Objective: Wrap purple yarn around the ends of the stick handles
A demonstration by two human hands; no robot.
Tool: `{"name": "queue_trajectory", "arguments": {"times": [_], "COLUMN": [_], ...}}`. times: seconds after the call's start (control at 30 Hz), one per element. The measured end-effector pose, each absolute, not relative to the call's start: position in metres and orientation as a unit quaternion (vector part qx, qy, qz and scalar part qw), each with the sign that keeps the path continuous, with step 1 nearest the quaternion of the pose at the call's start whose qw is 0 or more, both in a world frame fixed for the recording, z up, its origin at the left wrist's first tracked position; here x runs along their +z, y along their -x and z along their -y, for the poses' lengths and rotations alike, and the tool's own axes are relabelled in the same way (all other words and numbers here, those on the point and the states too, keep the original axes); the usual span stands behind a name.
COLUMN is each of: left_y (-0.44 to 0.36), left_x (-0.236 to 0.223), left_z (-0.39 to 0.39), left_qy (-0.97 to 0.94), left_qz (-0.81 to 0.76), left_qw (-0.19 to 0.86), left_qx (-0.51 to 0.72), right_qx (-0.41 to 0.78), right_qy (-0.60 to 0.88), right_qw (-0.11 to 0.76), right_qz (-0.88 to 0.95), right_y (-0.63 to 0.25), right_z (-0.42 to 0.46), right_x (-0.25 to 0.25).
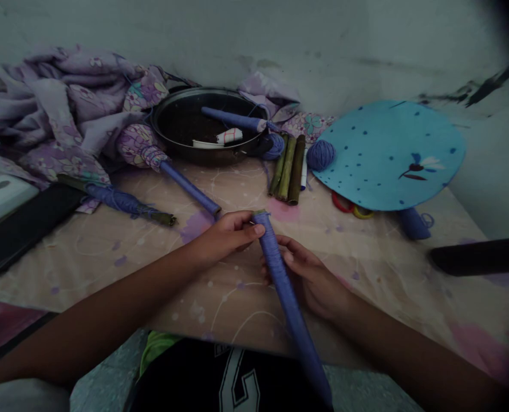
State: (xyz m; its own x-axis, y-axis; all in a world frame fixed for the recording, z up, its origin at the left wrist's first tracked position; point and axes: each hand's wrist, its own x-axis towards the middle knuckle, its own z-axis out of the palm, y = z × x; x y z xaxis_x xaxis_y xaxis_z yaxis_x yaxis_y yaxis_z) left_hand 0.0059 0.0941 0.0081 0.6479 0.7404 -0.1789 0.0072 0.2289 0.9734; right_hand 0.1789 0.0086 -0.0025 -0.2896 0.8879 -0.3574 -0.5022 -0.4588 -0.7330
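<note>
Diagonally, a long purple yarn-wrapped stick (280, 280), gripped at its top by closed fingers of the left hand (224, 237), steadied by curled fingers of the right hand (310, 280).

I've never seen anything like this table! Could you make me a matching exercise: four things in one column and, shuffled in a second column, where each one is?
Things:
1. Long yarn-wrapped stick
2. Second yarn-wrapped stick
3. Purple yarn ball
4. Green sticks

Places:
A. Side by side on the table
B. Resting in the black pan
C. Held by the left hand and right hand
D. Beside the blue dotted sheet

Pairs: 1-C, 2-B, 3-D, 4-A
</note>
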Motion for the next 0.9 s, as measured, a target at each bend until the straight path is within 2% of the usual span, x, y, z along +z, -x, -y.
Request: {"name": "queue_trajectory", "arguments": {"times": [0.17, 0.43, 0.67, 0.9], "left_y": [-0.0066, -0.0053, -0.0077, -0.0035], "left_x": [0.0083, 0.0094, 0.0109, 0.0106], "left_z": [-0.0928, -0.0947, -0.0927, -0.0943], "left_qy": [-0.566, -0.586, -0.592, -0.632], "left_qz": [-0.332, -0.34, -0.321, -0.335], "left_qw": [0.709, 0.69, 0.692, 0.651], "left_qx": [0.259, 0.256, 0.259, 0.252], "right_qx": [0.749, 0.801, 0.752, 0.798], "right_qy": [0.403, 0.35, 0.385, 0.347], "right_qw": [0.445, 0.414, 0.429, 0.414], "right_qz": [0.282, 0.255, 0.32, 0.267], "right_y": [-0.1811, -0.1823, -0.1831, -0.1819], "right_z": [-0.0077, -0.0121, -0.0084, -0.0102], "right_x": [-0.0069, -0.0042, -0.0107, -0.0028]}}
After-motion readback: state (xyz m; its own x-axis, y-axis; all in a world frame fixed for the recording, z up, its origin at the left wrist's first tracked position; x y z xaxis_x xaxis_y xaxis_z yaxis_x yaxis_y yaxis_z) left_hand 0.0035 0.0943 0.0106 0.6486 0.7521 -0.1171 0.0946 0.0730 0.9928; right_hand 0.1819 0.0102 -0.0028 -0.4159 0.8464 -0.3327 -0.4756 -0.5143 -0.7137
